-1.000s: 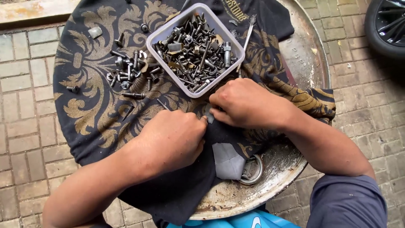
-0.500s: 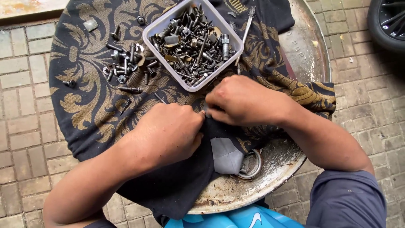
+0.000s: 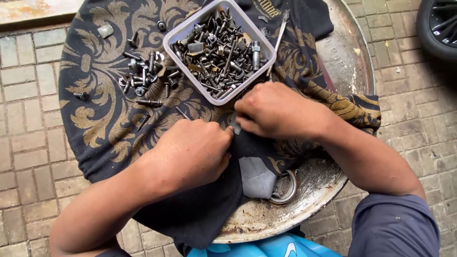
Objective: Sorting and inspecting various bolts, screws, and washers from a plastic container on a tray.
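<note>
Small metal part [image 3: 235, 127] between both hands

Grey brick paving [image 3: 28, 85] in daylight, black tyre [image 3: 438, 28] at upper right.

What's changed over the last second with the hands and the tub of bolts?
Little changed. Both hands, left hand and right hand, stay together over the dark cloth, pinching a small metal piece between them. The tub of bolts and the loose bolts beside it have not moved; only the camera shifted slightly.
</note>
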